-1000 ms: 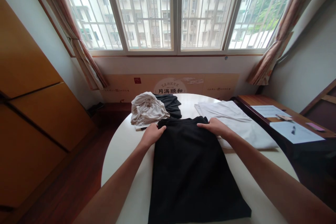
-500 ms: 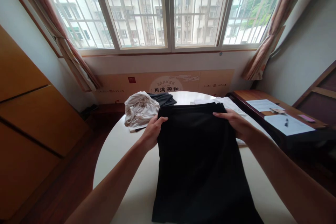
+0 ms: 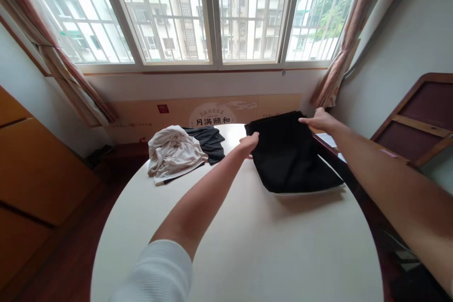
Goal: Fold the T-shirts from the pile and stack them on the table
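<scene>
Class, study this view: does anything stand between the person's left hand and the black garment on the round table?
Nothing visible does: the left hand is right at the black garment's left edge, with no object between them. The crumpled beige cloth lies off to the left, away from that gap.

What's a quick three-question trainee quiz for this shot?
1. True or false: the beige cloth partly lies over the dark cloth.
2. Which arm wears the white sleeve: A left, or B right?
3. Fill in the blank: the black cloth lies on a ____ table.

Key: 1 true; 2 A; 3 round.
</scene>
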The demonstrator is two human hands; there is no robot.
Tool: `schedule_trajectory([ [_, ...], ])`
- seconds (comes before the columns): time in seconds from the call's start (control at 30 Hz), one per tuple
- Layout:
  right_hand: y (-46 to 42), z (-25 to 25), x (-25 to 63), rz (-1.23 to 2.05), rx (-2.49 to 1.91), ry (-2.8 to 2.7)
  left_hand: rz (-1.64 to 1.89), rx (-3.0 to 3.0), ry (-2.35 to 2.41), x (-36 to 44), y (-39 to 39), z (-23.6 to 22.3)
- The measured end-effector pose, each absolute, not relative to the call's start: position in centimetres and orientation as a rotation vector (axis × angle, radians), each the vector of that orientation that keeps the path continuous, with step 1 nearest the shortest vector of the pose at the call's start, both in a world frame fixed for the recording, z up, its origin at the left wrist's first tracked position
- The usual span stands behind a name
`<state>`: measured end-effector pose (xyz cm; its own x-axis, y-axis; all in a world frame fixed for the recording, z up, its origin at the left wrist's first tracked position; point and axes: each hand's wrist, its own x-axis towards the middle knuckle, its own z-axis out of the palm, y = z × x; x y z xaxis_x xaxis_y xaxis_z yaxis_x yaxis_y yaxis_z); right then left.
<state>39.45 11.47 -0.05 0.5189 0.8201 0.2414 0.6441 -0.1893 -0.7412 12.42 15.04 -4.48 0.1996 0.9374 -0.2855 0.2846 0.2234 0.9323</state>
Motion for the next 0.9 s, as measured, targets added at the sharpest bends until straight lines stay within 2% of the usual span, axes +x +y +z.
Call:
schedule_trajectory([
  [0.17,11.4,-9.7,35.3,0.275,-2.236,-1.432,0.506,1.556,1.323,9.9,9.1,-10.6],
  [0.3,9.2,-14.6,32.7,0.209,-2.345,-1.56,0.47,1.525,1.132,9.4,5.9,-11.7],
  [0.47,8.4,-15.5,32.6,0.156,-2.424,-1.597,0.5,1.506,1.068,9.4,4.4,-11.8],
  [0.7,7.9,-16.2,32.7,0.066,-2.437,-1.606,0.368,1.609,1.054,7.0,3.6,-13.0],
  [0.8,6.9,-15.8,32.1,-0.09,-2.353,-1.677,0.537,1.906,1.186,3.1,5.8,-11.5],
  [0.9,5.5,-15.0,30.3,-0.195,-2.151,-1.878,0.764,2.261,1.513,-3.1,9.5,-10.0],
])
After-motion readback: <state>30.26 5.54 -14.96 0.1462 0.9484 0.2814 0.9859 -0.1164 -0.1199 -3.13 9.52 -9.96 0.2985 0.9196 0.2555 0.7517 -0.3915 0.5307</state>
